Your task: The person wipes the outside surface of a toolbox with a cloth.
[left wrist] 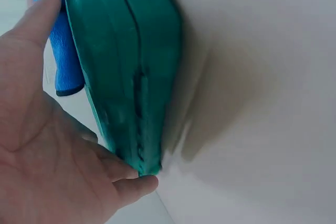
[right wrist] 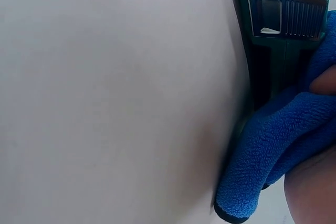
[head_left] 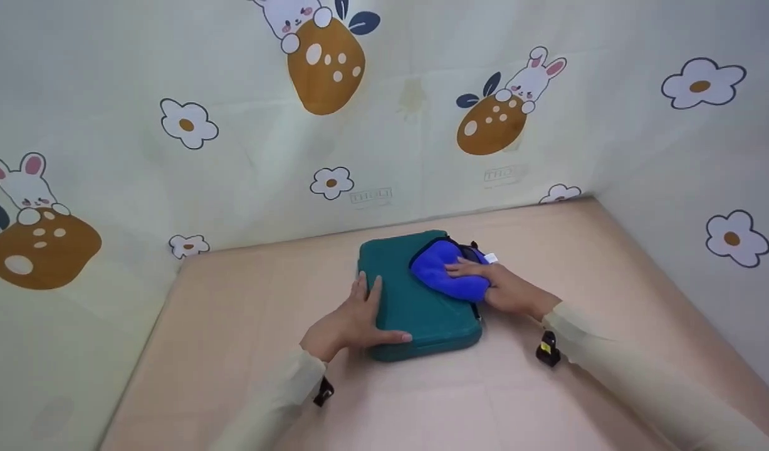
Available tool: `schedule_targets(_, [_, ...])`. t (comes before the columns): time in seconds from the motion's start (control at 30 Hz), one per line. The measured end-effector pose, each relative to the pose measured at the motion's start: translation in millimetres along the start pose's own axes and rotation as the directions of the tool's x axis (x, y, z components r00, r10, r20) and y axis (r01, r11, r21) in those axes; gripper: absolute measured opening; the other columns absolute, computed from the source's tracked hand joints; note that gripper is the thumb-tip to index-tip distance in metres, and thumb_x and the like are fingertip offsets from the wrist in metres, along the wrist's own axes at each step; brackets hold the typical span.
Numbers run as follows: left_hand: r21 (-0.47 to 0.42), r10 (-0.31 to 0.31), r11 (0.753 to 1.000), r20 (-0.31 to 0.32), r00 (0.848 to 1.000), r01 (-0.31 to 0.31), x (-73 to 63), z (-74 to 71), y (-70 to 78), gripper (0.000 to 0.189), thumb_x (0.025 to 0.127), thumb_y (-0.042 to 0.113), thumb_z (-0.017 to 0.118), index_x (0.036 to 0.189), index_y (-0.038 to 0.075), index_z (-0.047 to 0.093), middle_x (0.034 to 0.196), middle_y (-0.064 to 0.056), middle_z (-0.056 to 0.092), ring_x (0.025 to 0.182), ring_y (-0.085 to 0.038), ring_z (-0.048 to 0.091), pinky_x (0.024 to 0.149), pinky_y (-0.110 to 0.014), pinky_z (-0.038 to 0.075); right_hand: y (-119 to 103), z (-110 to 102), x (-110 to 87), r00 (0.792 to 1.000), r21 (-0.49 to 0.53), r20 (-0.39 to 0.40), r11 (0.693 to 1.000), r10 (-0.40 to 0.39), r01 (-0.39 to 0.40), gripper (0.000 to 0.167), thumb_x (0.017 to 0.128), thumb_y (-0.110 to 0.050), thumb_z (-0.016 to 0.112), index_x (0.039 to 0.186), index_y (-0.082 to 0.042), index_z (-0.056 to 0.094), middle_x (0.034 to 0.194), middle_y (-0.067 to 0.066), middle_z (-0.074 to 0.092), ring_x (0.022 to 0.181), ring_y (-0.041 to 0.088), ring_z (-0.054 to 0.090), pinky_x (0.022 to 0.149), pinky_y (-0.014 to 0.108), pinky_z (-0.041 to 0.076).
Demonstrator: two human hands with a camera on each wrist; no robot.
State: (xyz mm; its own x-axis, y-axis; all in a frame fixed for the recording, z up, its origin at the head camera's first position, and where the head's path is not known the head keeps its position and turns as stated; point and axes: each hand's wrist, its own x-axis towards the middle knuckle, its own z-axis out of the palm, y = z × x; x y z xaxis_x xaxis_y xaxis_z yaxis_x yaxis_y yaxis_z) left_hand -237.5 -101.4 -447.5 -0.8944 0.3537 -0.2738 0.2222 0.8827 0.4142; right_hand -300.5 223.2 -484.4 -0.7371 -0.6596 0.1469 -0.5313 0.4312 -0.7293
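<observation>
A green hard case lies flat on the table with its lid closed. My left hand rests on its near left part, the thumb along the top and the straight fingers at the left side. The left wrist view shows those fingers touching the edge of the case. On the right part of the lid, my right hand holds a blue cloth with a black border against the case. Up close the cloth is bunched in folds, drapes over the side, and has the thumb pushed into it.
A latch with a ribbed plate sits on the side of the case. The pinkish table ends at a pale wall covering printed with rabbits and flowers, which also rises at left and right. A white tag shows by the cloth.
</observation>
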Motion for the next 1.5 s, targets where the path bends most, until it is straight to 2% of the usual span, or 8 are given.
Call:
schedule_targets(0.4, [0.117, 0.041, 0.992, -0.001, 0.999, -0.041, 4.1, 6.0, 10.8, 0.134, 0.071, 0.084, 0.067, 0.164, 0.011, 0.004, 0.167, -0.013, -0.014, 0.150, -0.042, -0.009, 0.108, -0.060, 0.033, -0.4, -16.4, 7.0, 0.996, 0.051, 0.050, 0.996, 0.069, -0.071, 0.067, 0.090, 0.012, 0.036, 0.144, -0.019, 0.061, 0.152, 0.011, 0.047, 0.143, 0.036, 0.036, 0.112, 0.063, 0.024])
schedule_targets(0.57, [0.097, 0.063, 0.993, -0.007, 0.998, -0.062, 4.8, 8.7, 8.4, 0.135, 0.070, 0.081, 0.071, 0.164, 0.011, 0.004, 0.167, -0.014, -0.015, 0.150, -0.042, -0.010, 0.108, -0.060, 0.033, 3.5, -29.2, 14.1, 0.998, 0.118, 0.018, 0.991, 0.058, -0.060, 0.051, 0.091, 0.010, 0.037, 0.122, -0.007, 0.072, 0.112, 0.005, 0.068, 0.109, 0.029, 0.059, 0.098, 0.047, 0.041])
schedule_targets(0.7, [0.080, 0.068, 0.995, -0.012, 0.998, -0.067, 5.2, 11.0, 6.6, 0.136, 0.070, 0.080, 0.073, 0.164, 0.011, 0.003, 0.167, -0.013, -0.016, 0.150, -0.042, -0.010, 0.109, -0.059, 0.032, 10.6, -39.4, 19.8, 0.989, 0.220, -0.081, 0.970, 0.122, -0.102, 0.027, 0.095, 0.007, 0.036, 0.089, -0.004, 0.060, 0.085, 0.003, 0.052, 0.085, 0.026, 0.052, 0.081, 0.041, 0.039])
schedule_targets(0.87, [0.072, 0.065, 0.995, -0.013, 0.998, -0.064, 5.7, 13.0, 5.9, 0.137, 0.070, 0.081, 0.072, 0.164, 0.011, 0.002, 0.167, -0.012, -0.018, 0.150, -0.041, -0.010, 0.110, -0.057, 0.032, 20.6, -50.9, 24.4, 0.932, 0.395, -0.234, 0.903, 0.278, -0.170, 0.022, 0.103, -0.001, 0.036, 0.085, -0.007, 0.046, 0.089, 0.005, 0.046, 0.089, 0.027, 0.047, 0.081, 0.039, 0.036])
schedule_targets(1.0, [0.077, 0.062, 0.995, -0.019, 0.998, -0.060, 4.4, 12.8, 6.3, 0.137, 0.069, 0.082, 0.071, 0.164, 0.012, 0.001, 0.167, -0.011, -0.018, 0.150, -0.041, -0.009, 0.110, -0.057, 0.033, 23.7, -56.9, 27.3, 0.852, 0.456, -0.335, 0.860, 0.402, -0.227, 0.015, 0.098, 0.001, 0.038, 0.099, -0.001, 0.053, 0.107, 0.010, 0.052, 0.099, 0.028, 0.046, 0.086, 0.038, 0.036])
schedule_targets(1.13, [0.078, 0.067, 0.995, -0.027, 0.997, -0.065, 2.9, 13.6, 6.6, 0.137, 0.069, 0.083, 0.070, 0.164, 0.012, 0.002, 0.167, -0.012, -0.018, 0.150, -0.042, -0.008, 0.109, -0.057, 0.034, 26.7, -57.9, 30.5, 0.799, 0.471, -0.377, 0.839, 0.469, -0.271, 0.033, 0.096, 0.002, 0.038, 0.123, 0.008, 0.055, 0.122, 0.017, 0.054, 0.107, 0.030, 0.047, 0.095, 0.039, 0.037])
schedule_targets(1.3, [0.079, 0.068, 0.995, -0.035, 0.997, -0.065, 3.3, 14.0, 6.5, 0.137, 0.069, 0.084, 0.070, 0.164, 0.012, 0.002, 0.167, -0.011, -0.018, 0.150, -0.042, -0.008, 0.107, -0.057, 0.036, 28.5, -50.4, 38.0, 0.810, 0.460, -0.359, 0.843, 0.464, -0.279, 0.050, 0.095, 0.004, 0.037, 0.143, 0.009, 0.047, 0.141, 0.021, 0.051, 0.121, 0.031, 0.047, 0.108, 0.045, 0.034])
schedule_targets(1.5, [0.083, 0.063, 0.995, -0.032, 0.998, -0.060, 5.3, 15.3, 5.0, 0.137, 0.068, 0.085, 0.068, 0.165, 0.014, 0.001, 0.167, -0.011, -0.019, 0.150, -0.042, -0.009, 0.107, -0.058, 0.036, 29.0, -32.8, 50.5, 0.842, 0.437, -0.325, 0.858, 0.431, -0.271, 0.030, 0.093, 0.005, 0.037, 0.118, 0.005, 0.054, 0.133, 0.018, 0.055, 0.115, 0.030, 0.049, 0.103, 0.043, 0.036])
